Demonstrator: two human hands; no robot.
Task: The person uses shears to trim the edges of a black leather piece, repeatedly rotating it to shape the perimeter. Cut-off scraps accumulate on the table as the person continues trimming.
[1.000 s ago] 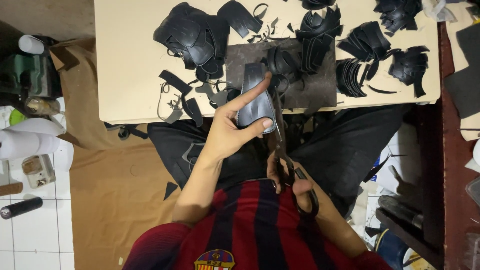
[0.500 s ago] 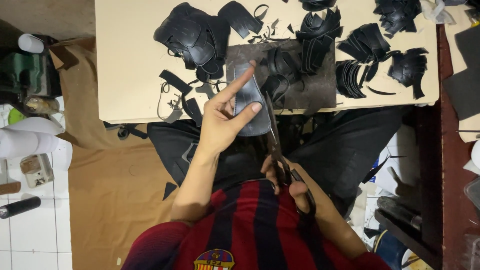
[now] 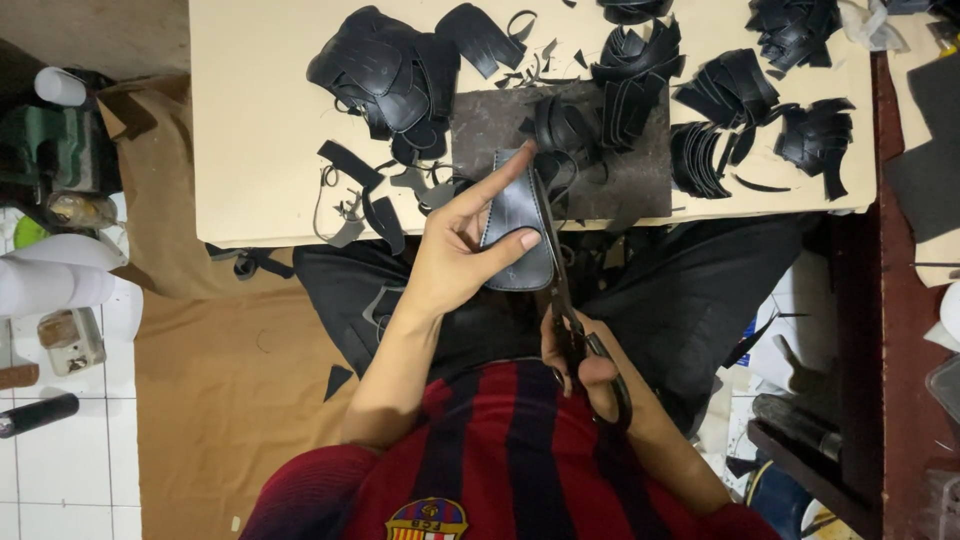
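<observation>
My left hand (image 3: 462,245) holds a flat black leather piece (image 3: 518,218) with a rounded lower end, the thumb on its face and the forefinger stretched along its left edge. My right hand (image 3: 585,372) grips black scissors (image 3: 562,290) by the handles, close to my chest. The blades run up along the right edge of the leather piece. Both hands work just in front of a cream table (image 3: 260,130), over my lap.
A dark grey cutting pad (image 3: 500,115) lies on the table among several heaps of black leather pieces (image 3: 385,75) and scraps. Brown card (image 3: 220,400) covers the floor at left, with bottles and a white jug (image 3: 55,280) beside it. A dark red shelf (image 3: 900,330) stands at right.
The leather piece has turned slightly in my left hand and the scissors have moved further up along its right edge.
</observation>
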